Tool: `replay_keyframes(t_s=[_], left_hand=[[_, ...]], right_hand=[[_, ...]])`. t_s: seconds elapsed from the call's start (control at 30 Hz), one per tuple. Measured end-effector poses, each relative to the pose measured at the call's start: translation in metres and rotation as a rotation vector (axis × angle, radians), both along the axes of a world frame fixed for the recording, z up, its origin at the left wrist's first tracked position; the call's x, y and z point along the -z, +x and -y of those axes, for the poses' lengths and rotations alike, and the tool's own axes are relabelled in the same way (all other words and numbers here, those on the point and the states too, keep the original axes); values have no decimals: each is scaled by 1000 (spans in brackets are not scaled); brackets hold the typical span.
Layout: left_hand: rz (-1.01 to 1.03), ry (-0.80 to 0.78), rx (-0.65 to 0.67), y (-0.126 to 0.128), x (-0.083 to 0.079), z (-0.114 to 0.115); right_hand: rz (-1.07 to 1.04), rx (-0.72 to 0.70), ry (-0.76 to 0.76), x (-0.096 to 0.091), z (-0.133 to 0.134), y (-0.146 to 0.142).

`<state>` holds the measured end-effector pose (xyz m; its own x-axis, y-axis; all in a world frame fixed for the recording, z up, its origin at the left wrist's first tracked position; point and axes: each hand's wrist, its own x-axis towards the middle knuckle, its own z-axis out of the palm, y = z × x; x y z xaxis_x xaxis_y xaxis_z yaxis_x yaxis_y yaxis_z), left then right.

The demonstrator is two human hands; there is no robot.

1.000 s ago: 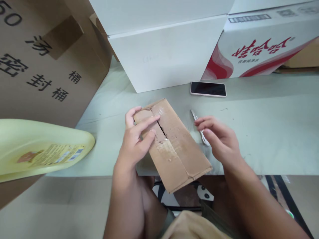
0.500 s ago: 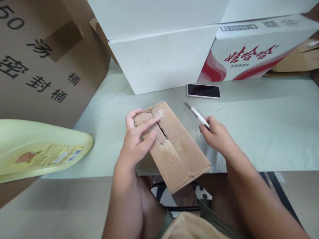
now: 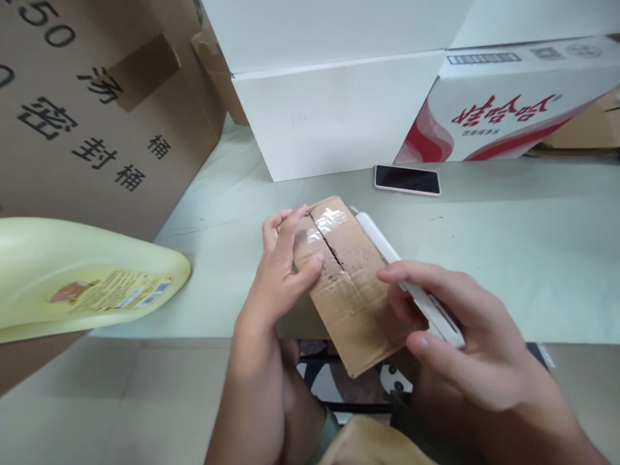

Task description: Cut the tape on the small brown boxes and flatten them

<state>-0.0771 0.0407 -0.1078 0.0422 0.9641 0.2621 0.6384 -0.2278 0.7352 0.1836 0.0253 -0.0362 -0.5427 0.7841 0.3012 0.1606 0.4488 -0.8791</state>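
A small brown cardboard box (image 3: 358,278) is held tilted over the table's front edge, its taped top facing me. A dark slit runs along part of the seam between its flaps, with clear tape near the far end. My left hand (image 3: 285,265) grips the box by its left side, thumb on top near the slit. In my right hand (image 3: 465,329) is a white utility knife (image 3: 378,239), its tip pointing away from me. The knife lies over or just beside the box's right edge; I cannot tell whether it touches.
A phone (image 3: 407,180) lies on the green-covered table (image 3: 484,258). Behind stand a white box (image 3: 334,123) and a red-and-white carton (image 3: 504,116). At left are a large brown carton (image 3: 159,84) and a yellow bottle (image 3: 97,258).
My right hand has come closer to me and to the box, and the knife now lies along its right side. My left index finger has drawn back from the slit towards the far edge.
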Motion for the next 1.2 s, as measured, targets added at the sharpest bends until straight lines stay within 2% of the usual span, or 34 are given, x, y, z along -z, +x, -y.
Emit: replay_keyframes(t_s=[0.17,0.5,0.67,0.83,1.0,1.13,1.2], left_hand=[[27,-47,7,6,-10,2],[3,-56,5,7,-12,2],[4,-31,-4,8,-10,2],[10,-26,1,7,-8,1],[-1,-25,-12,6,-6,1],[4,-26,-4,4,-5,1],[19,-11,-16,3,-3,0]], right_hand=[[168,-26,-84,-5,1,-11],[205,75,-177,6,3,-16],[197,90,-132,3,2,-21],[308,69,-36,-1,2,-28],[230,89,15,2,2,-30],[258,75,-3,3,3,-27],[198,82,-23,0,9,-18]])
